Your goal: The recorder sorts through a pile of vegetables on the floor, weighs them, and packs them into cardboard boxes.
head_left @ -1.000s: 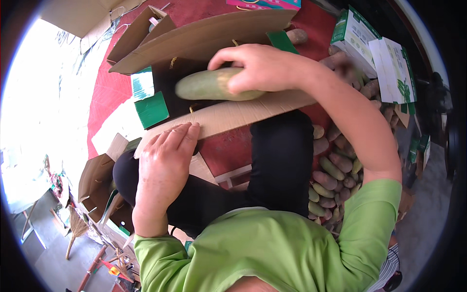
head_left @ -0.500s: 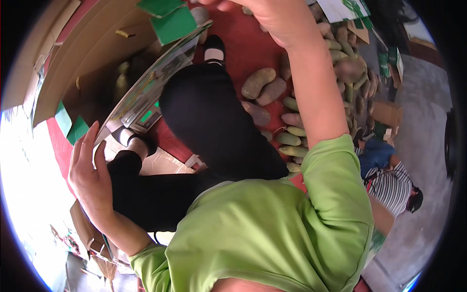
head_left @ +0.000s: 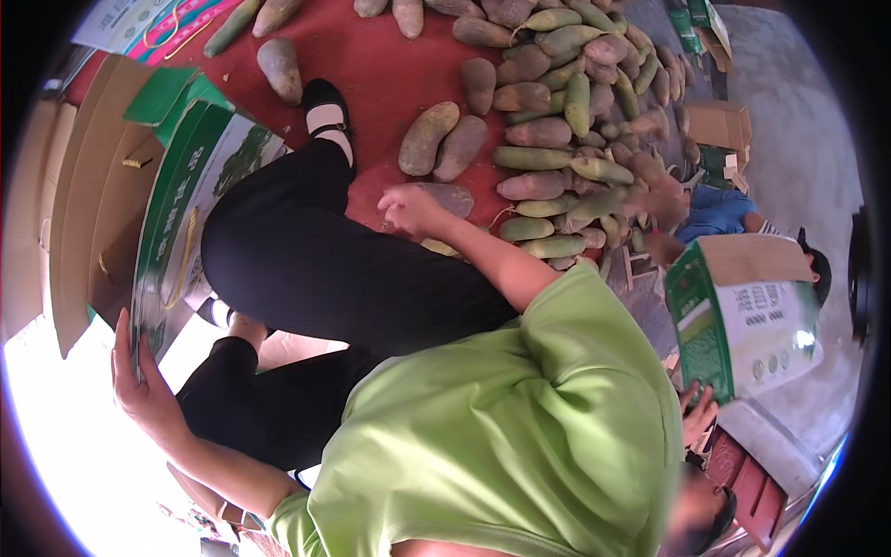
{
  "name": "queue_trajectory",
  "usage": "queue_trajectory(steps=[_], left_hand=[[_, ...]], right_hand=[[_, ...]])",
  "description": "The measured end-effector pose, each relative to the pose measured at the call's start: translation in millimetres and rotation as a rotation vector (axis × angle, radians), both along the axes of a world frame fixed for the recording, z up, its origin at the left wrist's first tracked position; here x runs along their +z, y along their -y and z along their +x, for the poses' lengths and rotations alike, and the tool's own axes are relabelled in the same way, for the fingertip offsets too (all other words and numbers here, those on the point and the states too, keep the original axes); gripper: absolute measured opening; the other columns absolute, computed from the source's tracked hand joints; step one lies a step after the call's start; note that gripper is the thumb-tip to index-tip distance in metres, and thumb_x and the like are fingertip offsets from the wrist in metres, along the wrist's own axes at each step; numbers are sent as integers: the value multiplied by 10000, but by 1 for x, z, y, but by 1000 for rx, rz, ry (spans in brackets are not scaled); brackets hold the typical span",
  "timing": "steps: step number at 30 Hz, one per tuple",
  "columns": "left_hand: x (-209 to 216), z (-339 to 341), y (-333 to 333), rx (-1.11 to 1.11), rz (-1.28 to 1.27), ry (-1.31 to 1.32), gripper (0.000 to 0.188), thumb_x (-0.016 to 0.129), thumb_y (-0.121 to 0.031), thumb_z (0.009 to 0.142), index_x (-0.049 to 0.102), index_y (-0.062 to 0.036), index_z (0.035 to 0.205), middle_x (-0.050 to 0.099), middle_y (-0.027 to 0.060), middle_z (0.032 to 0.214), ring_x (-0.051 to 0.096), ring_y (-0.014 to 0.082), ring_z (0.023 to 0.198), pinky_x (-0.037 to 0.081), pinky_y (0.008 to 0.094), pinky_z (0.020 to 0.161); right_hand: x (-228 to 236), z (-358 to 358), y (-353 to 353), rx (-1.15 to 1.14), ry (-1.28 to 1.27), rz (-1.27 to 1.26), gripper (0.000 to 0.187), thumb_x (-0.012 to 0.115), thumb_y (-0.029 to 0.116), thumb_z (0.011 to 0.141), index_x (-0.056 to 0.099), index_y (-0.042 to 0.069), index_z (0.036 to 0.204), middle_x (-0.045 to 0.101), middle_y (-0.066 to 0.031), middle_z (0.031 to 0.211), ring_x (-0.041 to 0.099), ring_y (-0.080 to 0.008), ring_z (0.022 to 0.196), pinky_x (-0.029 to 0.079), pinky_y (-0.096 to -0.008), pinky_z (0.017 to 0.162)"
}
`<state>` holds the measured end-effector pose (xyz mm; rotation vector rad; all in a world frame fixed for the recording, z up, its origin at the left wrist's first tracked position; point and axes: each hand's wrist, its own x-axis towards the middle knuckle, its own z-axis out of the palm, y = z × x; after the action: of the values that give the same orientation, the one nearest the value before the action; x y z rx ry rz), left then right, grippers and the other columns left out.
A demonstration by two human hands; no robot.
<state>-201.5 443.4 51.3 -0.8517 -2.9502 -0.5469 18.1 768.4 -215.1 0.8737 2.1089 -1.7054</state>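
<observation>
The left hand (head_left: pixel 147 395) is at the near end of a long, open green-and-white cardboard box (head_left: pixel 172 200) — its fingers out straight, thumb apart, the wall's edge between them; how firmly they press, I cannot tell. A twisted yellow cord handle (head_left: pixel 186 251) hangs on the box's outer wall, beside the leg in black trousers (head_left: pixel 325 269).

The right hand (head_left: pixel 415 210) is beyond that leg, its fingers loosely bent with nothing seen between them, just beside a thick, oblong, purplish-brown vegetable (head_left: pixel 452 197) on the red floor covering (head_left: pixel 376 130); whether they touch it is unclear. A heap of green and purplish vegetables (head_left: pixel 575 102) spreads to the right. A co-worker's hand (head_left: pixel 698 415) touches a white-and-green carton (head_left: pixel 766 325).
</observation>
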Motion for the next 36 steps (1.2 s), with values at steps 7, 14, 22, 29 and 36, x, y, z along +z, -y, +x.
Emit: queue_trajectory(steps=[7,14,22,29,36], left_hand=[[-6,-5,5,40,2,42,297,551,-50,928,613,-58,1219,674,108,1057,654,215,945,521,338,793],[-8,-11,4,10,-6,45,295,552,-57,929,611,-53,1218,673,108,1068,652,214,965,520,334,811],[-12,-13,6,87,-49,59,281,560,-85,933,618,-56,1206,670,105,1082,650,212,973,523,331,816],[-15,-12,6,79,-38,33,279,567,-87,930,621,-61,1202,672,94,1080,647,199,975,524,329,821],[-19,-17,9,71,-63,22,275,571,-77,928,619,-51,1198,666,103,1066,645,190,948,528,316,807]], right_hand=[[-36,24,-21,217,-44,410,255,555,129,784,680,51,992,687,-146,926,652,-307,895,500,-399,811],[-38,77,-49,20,174,266,251,528,138,803,678,48,983,674,-177,899,653,-314,860,511,-384,773],[-18,145,-124,145,566,688,318,530,100,800,658,160,1086,654,-153,1060,614,-316,1015,489,-400,892],[-4,175,-126,311,622,1021,368,549,90,782,616,156,1139,542,-91,1275,543,-305,1113,474,-440,909],[-5,195,-138,255,747,947,261,594,132,804,579,151,1063,559,-57,1130,530,-258,1117,471,-446,866]])
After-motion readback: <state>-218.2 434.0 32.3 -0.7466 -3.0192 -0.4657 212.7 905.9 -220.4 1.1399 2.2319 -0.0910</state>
